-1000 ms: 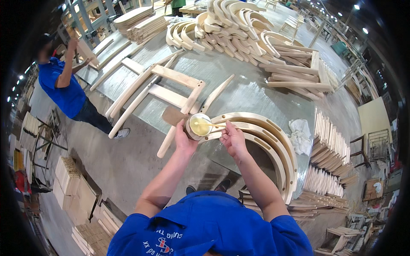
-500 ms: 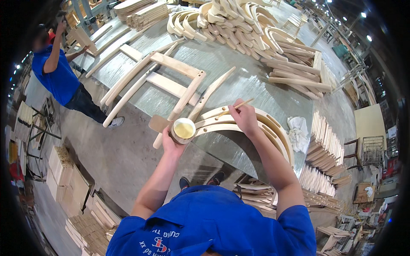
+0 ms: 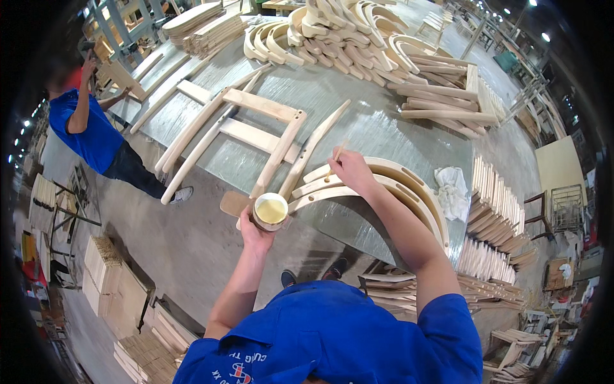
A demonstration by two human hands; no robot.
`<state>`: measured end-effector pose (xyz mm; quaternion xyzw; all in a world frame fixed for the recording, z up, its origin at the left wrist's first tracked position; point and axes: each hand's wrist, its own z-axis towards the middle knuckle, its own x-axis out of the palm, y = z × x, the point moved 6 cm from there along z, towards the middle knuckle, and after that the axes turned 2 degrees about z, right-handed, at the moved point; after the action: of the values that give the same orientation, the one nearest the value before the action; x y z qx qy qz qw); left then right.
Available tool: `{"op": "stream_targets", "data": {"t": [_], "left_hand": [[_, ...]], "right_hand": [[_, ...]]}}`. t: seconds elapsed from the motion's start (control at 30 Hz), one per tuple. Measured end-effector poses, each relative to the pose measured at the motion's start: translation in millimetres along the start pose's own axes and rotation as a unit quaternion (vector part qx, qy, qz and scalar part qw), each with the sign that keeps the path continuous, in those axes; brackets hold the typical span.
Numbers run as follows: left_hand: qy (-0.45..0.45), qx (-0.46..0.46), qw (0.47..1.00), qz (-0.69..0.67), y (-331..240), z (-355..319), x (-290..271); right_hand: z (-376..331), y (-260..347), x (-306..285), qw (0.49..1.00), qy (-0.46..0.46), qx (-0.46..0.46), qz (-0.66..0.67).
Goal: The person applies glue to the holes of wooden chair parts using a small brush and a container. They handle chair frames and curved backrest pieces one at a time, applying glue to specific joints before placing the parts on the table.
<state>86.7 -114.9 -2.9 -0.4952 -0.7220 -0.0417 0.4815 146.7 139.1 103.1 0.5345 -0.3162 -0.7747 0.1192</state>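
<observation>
Centre of frame: left hand (image 3: 256, 232) is wrapped around a small round cup (image 3: 271, 210) of pale yellow glue, fingers closed on its side, the cup upright just off the near edge of the metal-topped table (image 3: 358, 121). Right hand (image 3: 350, 169) is pinched shut on a thin wooden stick (image 3: 335, 158), its lower tip down at the end of the curved wooden rails (image 3: 384, 185), which lie stacked at the centre right of the table.

Judgement on the step: the glue appears to go on at the rail ends and slots. To do it well, keep the cup level and near the work so the stick travels little, load the stick lightly, work the glue into the joint rather than over the face, and steady the wrist on the rail.

Left of the hands, a partly built wooden frame (image 3: 249, 131) lies flat on the table. A white rag (image 3: 451, 190) sits crumpled at the right table edge, just beside the rails.

Packages, labels, signs: no package or sign is readable. Lower left of frame holds stacks of pale flat boards (image 3: 105, 272) on the floor. Upper centre shows a heap of bent wooden parts (image 3: 345, 32). Upper left, another person in a blue shirt (image 3: 89, 131) stands well apart from the table's near end. The wearer's own blue shirt, bottom centre, carries a printed mark in red and white, partly cut off.
</observation>
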Motion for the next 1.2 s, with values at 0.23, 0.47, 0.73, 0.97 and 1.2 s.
{"op": "stream_targets", "data": {"t": [0.23, 0.47, 0.73, 0.97, 1.2], "left_hand": [[0.013, -0.017, 1.000, 0.000, 5, 2, 8], [0.018, -0.002, 1.000, 0.005, 7, 10, 8], [-0.014, -0.016, 0.997, 0.072, 1, -10, 29], [0.052, -0.009, 0.998, 0.028, -9, -18, 31], [0.051, -0.010, 0.999, 0.003, -13, -7, 36]], "right_hand": [[0, -8, -2, 0.998, 0.011, 0.041, 0.047], [-13, 24, -18, 0.998, 0.037, -0.050, -0.020], [-37, 86, -10, 0.971, 0.033, 0.013, 0.235], [-55, 51, 29, 0.815, -0.037, 0.135, 0.562], [-83, 26, 68, 0.625, -0.079, 0.244, 0.738]]}}
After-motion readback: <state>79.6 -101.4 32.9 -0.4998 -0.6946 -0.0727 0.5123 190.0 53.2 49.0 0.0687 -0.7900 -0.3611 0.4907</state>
